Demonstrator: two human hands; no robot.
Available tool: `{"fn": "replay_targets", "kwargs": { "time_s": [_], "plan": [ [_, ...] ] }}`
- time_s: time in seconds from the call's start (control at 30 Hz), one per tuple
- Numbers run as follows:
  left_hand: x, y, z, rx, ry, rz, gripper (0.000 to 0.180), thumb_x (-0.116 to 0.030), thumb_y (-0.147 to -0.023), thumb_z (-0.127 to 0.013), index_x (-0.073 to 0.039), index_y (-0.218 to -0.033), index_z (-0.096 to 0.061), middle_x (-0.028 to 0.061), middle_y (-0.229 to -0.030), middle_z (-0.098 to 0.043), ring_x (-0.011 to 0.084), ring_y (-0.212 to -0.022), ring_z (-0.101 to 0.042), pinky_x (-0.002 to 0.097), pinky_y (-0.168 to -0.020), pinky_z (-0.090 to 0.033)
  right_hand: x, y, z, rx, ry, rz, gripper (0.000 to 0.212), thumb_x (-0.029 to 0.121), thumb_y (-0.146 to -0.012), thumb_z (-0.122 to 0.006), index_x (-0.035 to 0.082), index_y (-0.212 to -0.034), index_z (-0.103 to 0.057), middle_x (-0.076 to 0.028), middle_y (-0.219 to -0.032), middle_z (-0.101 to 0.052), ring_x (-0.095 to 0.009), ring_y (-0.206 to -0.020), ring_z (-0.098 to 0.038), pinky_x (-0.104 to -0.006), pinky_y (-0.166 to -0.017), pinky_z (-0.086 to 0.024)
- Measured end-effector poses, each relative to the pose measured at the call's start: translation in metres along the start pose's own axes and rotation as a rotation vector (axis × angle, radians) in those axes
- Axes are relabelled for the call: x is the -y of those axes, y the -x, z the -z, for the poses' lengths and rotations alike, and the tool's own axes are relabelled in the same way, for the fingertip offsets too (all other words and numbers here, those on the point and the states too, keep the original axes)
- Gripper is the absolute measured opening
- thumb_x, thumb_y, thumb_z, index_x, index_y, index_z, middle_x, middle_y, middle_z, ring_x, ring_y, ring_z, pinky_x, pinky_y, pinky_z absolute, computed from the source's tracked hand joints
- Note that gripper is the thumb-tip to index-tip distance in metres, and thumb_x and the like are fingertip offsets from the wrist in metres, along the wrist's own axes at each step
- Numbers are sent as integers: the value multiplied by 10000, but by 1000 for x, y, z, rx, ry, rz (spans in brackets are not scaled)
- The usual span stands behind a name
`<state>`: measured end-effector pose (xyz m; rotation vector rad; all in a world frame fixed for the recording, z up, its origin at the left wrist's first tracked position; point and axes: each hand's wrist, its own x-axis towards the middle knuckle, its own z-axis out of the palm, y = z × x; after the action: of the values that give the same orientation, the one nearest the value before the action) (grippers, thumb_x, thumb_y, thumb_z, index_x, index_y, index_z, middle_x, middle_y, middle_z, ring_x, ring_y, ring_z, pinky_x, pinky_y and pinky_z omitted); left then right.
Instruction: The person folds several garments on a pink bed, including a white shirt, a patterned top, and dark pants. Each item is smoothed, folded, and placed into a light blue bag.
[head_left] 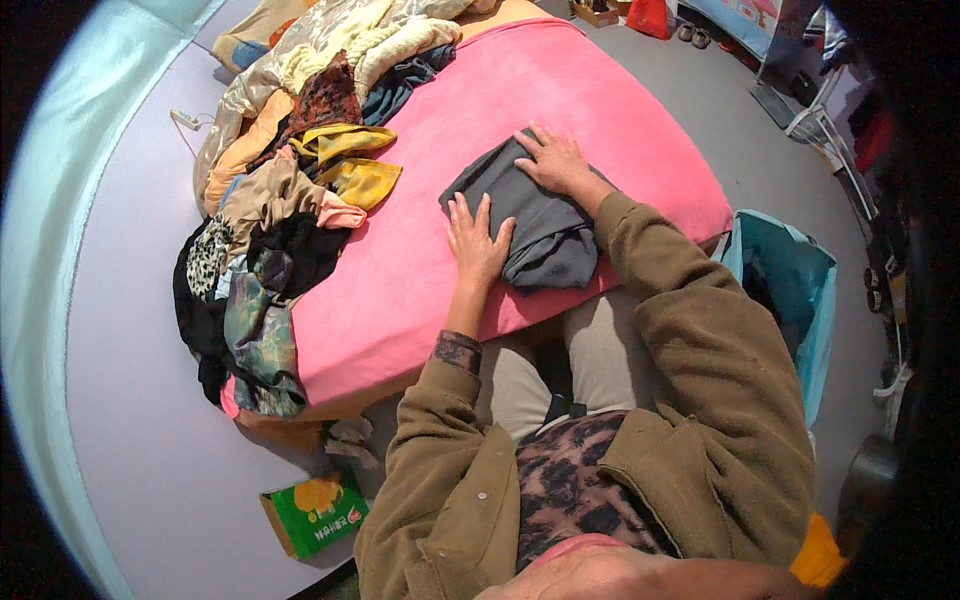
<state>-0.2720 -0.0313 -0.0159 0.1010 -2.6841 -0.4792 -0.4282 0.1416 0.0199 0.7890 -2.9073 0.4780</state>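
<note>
A dark grey garment [545, 225], folded into a compact bundle, lies near the front edge of the pink-covered bed [620, 110]. My left hand [480, 240] rests at its left edge with the fingers spread. On its far right part, my right hand [553, 160] lies flat, fingers apart. Loose folds of the cloth bunch up at the near end. What kind of garment it is, I cannot tell.
A heap of mixed clothes [280, 190] covers the bed's left side, with a yellow cloth [360, 180] at its edge. To the right stands a light blue fabric bin [810, 290]. A green carton [315, 515] sits at lower left. Shoes [693, 36] stand far right.
</note>
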Motion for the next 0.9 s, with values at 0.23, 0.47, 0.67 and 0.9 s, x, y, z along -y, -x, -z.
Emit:
{"fn": "replay_targets", "kwargs": {
  "time_s": [0.23,0.47,0.67,0.9],
  "plan": [
    [27,-5,14,-56,968,333,809,-140,-858,-740,23,-1501,-277,281,-1503,-341,383,-1405,-373,460,-1141,-355,-40,18,38,19,-306,-103,949,566,-805,-722,-9,-1475,-373,-263,-1398,-509,-379,-1270,-529,-443,-1039,-437],
    [-8,43,44,134,1319,426,826,11,-865,-690,-38,-1514,-181,230,-1409,-429,294,-1273,-501,396,-1050,-460,-44,42,62,600,-921,-336,630,491,-819,-764,3,-1200,-652,-91,-1012,-710,-178,-855,-686,-313,-764,-552],
    [-36,75,63,178,1406,438,833,41,-867,-668,-102,-1508,-154,191,-1306,-507,248,-1184,-567,368,-1019,-482,-34,53,46,575,-1322,-431,433,380,-848,-755,38,-1107,-691,-69,-919,-721,-175,-738,-680,-309,-704,-554],
    [-37,87,62,47,913,379,630,75,-774,-616,-96,-1340,-398,92,-1082,-515,167,-874,-562,310,-778,-516,-39,52,41,548,-1374,-517,421,362,-846,-742,32,-1100,-679,-87,-954,-724,-193,-746,-687,-323,-715,-568]
  ]
}}
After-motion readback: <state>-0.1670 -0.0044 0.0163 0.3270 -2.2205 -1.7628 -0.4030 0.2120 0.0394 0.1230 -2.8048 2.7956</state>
